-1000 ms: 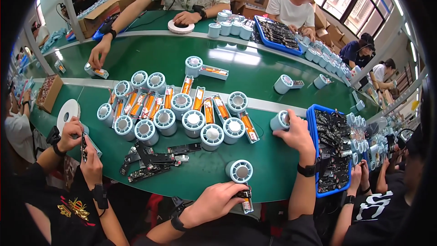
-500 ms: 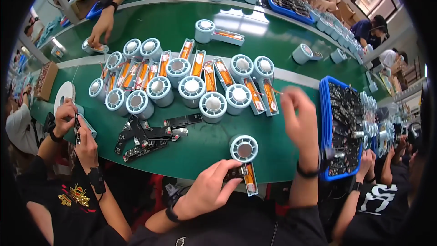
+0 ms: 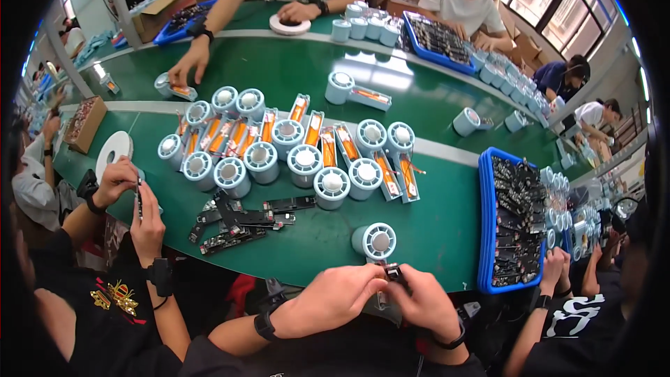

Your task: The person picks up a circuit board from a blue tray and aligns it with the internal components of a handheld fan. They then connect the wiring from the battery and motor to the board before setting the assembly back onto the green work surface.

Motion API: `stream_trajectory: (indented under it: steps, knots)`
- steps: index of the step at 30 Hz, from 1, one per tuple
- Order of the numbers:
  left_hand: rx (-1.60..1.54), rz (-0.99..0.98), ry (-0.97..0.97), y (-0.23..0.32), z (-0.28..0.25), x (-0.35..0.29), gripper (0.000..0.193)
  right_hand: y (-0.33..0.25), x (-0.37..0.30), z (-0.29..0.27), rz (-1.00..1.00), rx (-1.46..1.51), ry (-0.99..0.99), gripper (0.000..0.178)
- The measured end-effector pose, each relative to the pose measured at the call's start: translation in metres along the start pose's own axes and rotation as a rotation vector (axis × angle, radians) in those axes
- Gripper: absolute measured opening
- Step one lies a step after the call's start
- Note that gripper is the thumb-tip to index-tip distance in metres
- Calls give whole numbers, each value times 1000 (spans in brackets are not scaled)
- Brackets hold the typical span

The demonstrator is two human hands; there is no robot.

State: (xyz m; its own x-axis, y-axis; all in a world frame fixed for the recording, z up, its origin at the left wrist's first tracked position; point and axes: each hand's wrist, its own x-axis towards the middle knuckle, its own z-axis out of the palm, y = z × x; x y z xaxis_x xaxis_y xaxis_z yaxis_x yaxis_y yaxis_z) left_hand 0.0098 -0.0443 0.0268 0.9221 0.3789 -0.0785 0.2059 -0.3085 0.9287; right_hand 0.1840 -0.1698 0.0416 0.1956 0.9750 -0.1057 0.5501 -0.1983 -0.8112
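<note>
The left hand (image 3: 333, 300) and the right hand (image 3: 424, 301) are meeting close to the near edge of the green table (image 3: 436, 248), and both are pinching one small black circuit board (image 3: 394, 274) between thumb and fingers. This board is showing a dark, narrow body with a little shiny, light-coloured part; the fingers are covering the rest, so its full shape is staying hidden. Just beyond the fingertips, a light-blue round unit (image 3: 363, 244) is standing on the table, and its top is showing a spoked ring around a flat greyish disc. Its narrow handle (image 3: 382, 299) is pointing toward the person, lying mostly concealed under the hands; whether the board is touching it, I cannot tell. Farther to the left, more black boards (image 3: 241, 222) are lying in a loose pile, and behind them similar blue units (image 3: 305, 176) are standing closely grouped, several handles showing orange inside.
</note>
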Motion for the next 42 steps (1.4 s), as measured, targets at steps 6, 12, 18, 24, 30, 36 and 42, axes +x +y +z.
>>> stream_trajectory:
  steps: [6, 12, 18, 24, 30, 36, 42]
  knots:
    - [837, 665, 311, 5, -9, 43, 26, -19, 3, -43, -140, -447, -218, 23]
    - [663, 537, 220, -13, 8, 47, 18, -24, 9, -24, -237, -938, 71, 19]
    - [539, 404, 517, -15, 25, 48, 18, -7, 9, -5, 69, -770, 203, 15]
    - [658, 401, 396, -13, 18, 47, 15, 27, 8, 0, -181, -401, 280, 13]
    - [963, 343, 288, 3, 15, 44, 14, 36, 5, 4, -205, -372, 271, 22]
    - [1057, 349, 242, 13, 16, 37, 15, 42, 6, 6, -251, -279, 355, 30]
    - [1233, 364, 186, 20, 8, 27, 21, 32, 5, 4, -148, -187, 413, 44]
